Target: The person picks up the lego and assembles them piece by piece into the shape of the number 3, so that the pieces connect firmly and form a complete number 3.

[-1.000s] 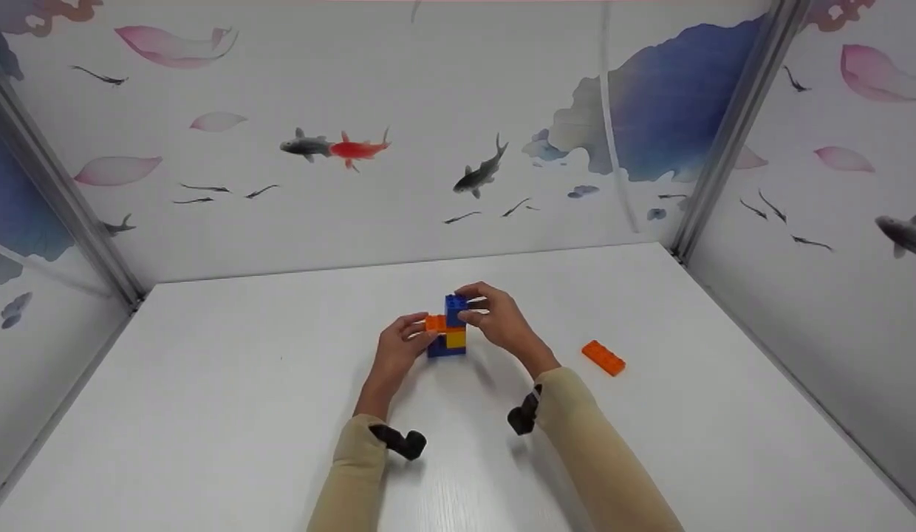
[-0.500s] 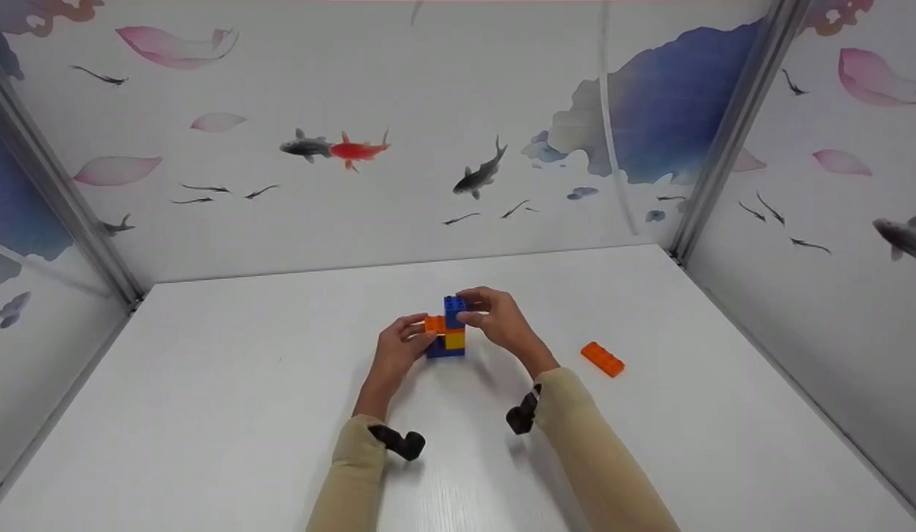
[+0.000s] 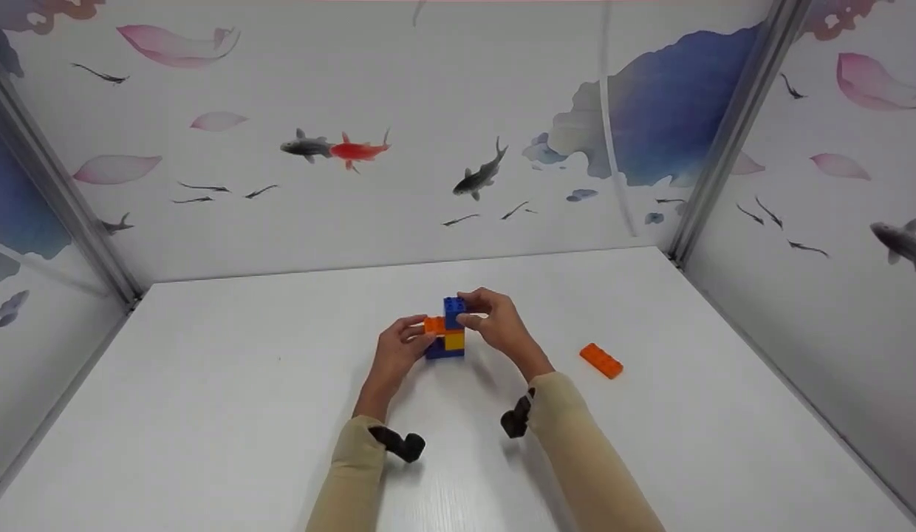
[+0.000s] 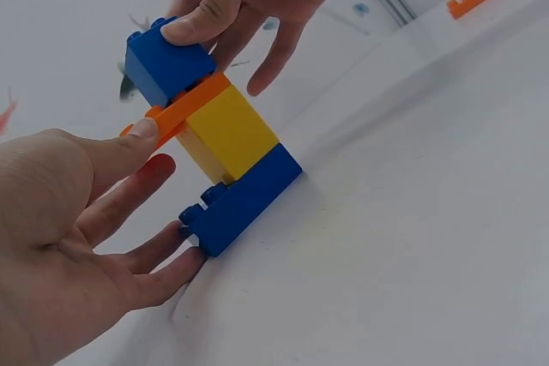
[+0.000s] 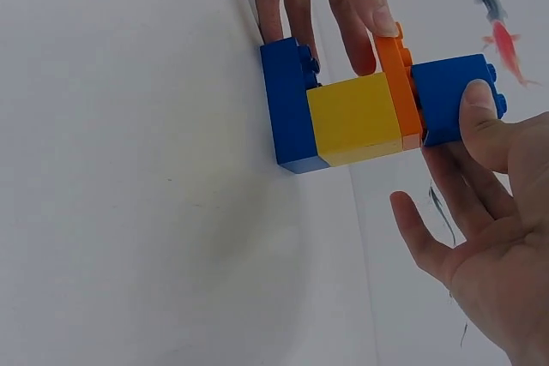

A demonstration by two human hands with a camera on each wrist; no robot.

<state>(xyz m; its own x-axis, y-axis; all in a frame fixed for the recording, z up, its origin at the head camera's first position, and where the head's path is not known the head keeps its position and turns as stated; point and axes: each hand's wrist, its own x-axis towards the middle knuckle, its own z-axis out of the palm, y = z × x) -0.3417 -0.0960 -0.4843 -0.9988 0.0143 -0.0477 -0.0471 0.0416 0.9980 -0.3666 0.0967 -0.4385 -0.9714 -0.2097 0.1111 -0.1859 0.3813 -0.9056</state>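
A small stack of toy building bricks stands on the white table. Its base is a long blue brick (image 4: 249,203), with a yellow brick (image 4: 233,130) on one end. Across the yellow one lies a flat orange brick (image 5: 397,87) that juts out over the base. At the top, a square blue brick (image 5: 448,99) sits slightly tilted on the orange one, a thin gap showing at one side. My right hand (image 3: 502,324) pinches this top brick between thumb and fingers. My left hand (image 3: 396,351) pinches the orange brick's free end, its lower fingers against the blue base.
Another flat orange brick (image 3: 601,360) lies on the white table (image 3: 229,414) to the right of the stack. White walls (image 3: 428,89) printed with fish and petals enclose the table at the back and sides.
Both hands keep their hold on the stack almost unmoved. The right forearm has shifted slightly to the left.
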